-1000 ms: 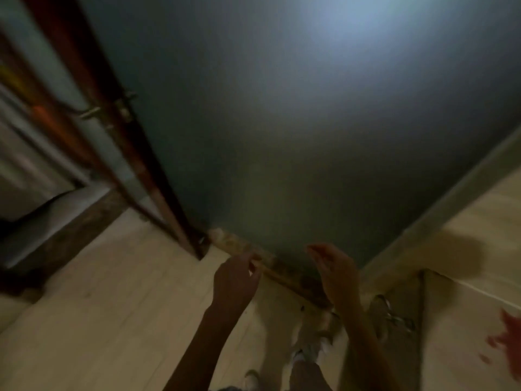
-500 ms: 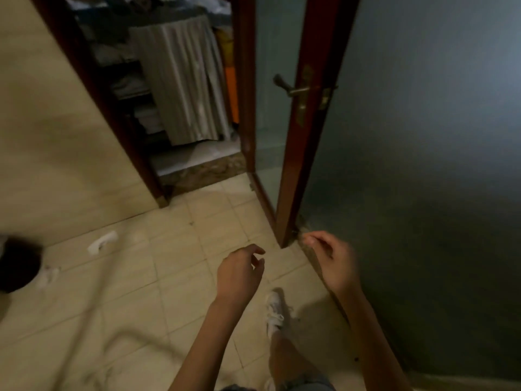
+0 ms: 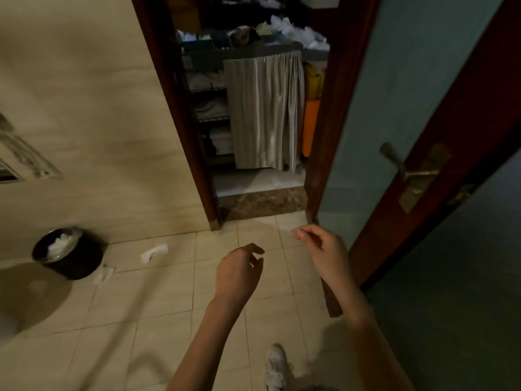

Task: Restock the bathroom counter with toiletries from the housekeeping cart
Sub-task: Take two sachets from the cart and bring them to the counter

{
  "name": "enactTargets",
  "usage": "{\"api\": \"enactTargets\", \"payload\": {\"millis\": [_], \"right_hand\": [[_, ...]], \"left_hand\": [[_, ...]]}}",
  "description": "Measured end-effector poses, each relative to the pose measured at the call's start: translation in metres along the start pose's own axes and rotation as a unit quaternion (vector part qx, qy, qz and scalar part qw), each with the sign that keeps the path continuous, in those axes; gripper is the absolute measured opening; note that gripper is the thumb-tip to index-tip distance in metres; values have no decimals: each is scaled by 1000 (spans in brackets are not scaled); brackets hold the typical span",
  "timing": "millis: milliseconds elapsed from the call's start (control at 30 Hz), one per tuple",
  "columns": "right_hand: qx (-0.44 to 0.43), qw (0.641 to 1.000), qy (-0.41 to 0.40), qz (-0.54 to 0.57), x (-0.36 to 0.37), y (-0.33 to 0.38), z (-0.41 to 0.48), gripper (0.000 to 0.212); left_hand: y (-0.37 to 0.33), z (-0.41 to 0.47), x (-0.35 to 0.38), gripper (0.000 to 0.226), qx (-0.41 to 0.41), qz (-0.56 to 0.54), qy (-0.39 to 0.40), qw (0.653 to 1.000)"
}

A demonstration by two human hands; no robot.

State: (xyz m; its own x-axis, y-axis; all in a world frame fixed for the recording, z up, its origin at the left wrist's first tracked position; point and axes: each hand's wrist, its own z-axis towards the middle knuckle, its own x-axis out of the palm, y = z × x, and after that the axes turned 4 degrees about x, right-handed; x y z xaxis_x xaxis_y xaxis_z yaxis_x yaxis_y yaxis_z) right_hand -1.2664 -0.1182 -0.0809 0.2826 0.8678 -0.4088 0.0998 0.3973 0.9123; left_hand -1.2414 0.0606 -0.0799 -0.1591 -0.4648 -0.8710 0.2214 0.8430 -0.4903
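Note:
The housekeeping cart (image 3: 262, 108) stands just outside the bathroom doorway, with a striped grey curtain over its front, folded white towels on its shelves and small items and plastic bags piled on top. My left hand (image 3: 239, 273) hangs over the tiled floor with loosely curled fingers and holds nothing. My right hand (image 3: 324, 249) is a little farther forward, near the open door's lower edge, also loosely curled and empty. Both hands are well short of the cart.
The dark red door (image 3: 439, 153) with a brass lever handle (image 3: 400, 165) stands open on the right. A black waste bin (image 3: 67, 253) with tissue inside sits at the left wall, with scraps of paper (image 3: 154, 252) on the floor beside it. A marble threshold (image 3: 262, 203) crosses the doorway.
The view has swung left from the door's glass panel to the open doorway, bringing the cart, the bin and the floor into sight. Both hands stay raised and empty.

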Motion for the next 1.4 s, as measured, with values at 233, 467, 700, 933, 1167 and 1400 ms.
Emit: {"api": "enactTargets", "payload": {"millis": [233, 467, 700, 933, 1167, 1400], "right_hand": [[7, 999, 20, 24, 21, -3, 102, 13], [18, 998, 44, 37, 35, -5, 182, 13], [28, 999, 40, 1, 68, -4, 318, 14], [-39, 999, 29, 3, 114, 44, 484, 14], [-52, 998, 3, -30, 147, 51, 575, 12], [-80, 995, 4, -53, 170, 40, 634, 7]], "left_hand": [[13, 90, -16, 22, -27, -37, -39, 998], [33, 168, -18, 24, -54, -42, -26, 997], [57, 305, -36, 19, -24, -59, -42, 997], [86, 473, -99, 25, 3, -67, -79, 995], [112, 580, -110, 23, 26, -90, -58, 994], [131, 639, -103, 22, 43, -116, -19, 992]]}}
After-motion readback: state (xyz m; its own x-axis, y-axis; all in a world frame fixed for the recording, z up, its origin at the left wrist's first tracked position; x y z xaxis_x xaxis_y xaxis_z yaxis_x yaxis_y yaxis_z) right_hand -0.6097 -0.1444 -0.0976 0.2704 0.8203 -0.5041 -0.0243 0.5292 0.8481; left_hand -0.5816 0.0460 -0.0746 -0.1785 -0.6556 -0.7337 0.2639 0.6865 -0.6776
